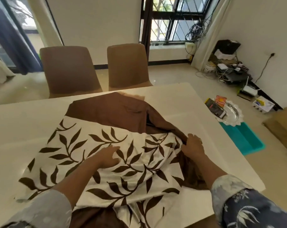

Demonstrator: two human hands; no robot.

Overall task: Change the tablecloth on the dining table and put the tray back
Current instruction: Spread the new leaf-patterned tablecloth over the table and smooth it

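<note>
A partly folded tablecloth (116,129), white with brown leaf print and a plain brown band, lies bunched on the white dining table (180,102). My left hand (107,156) rests flat on the leaf-printed part, fingers spread. My right hand (193,146) grips a bunched fold of the cloth near its right side, fingers curled into the fabric. A silver tray (230,112) with scalloped rim sits on the floor to the right of the table, holding a few small packets.
Two brown chairs (70,69) stand at the table's far side. A teal bin (243,137) lies on the floor under the tray. Cardboard box (282,122), cables and clutter (230,69) fill the right corner by the window.
</note>
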